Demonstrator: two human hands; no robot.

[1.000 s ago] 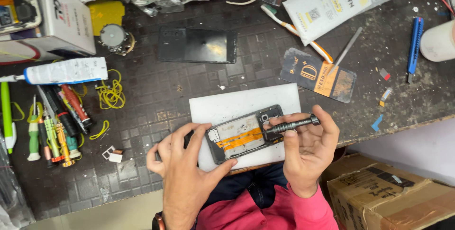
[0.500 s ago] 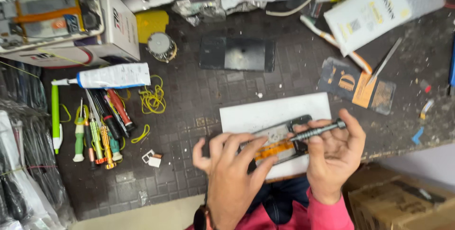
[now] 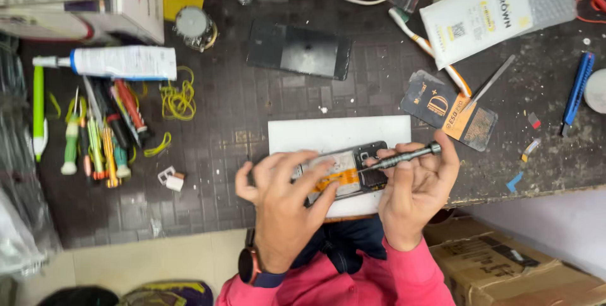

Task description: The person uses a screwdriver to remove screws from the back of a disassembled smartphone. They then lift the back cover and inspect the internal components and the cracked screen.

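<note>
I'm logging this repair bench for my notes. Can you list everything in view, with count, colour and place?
opened phone: one, orange strip inside, on the white mat
white mat: one, bench centre
screwdriver: one, grey metal, tip on the phone
black panel: one, above the mat
glue tube: one, white, left
hand tools: several, mixed colours, left
yellow bands: a few, beside the tools
cardboard box: one, brown, lower right
left hand: steadies the phone
right hand: grips the screwdriver

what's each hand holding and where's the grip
The right hand grips a small metal screwdriver along its handle, tip down on the opened phone. The left hand steadies that phone, fingers pressing on its left end.
</note>
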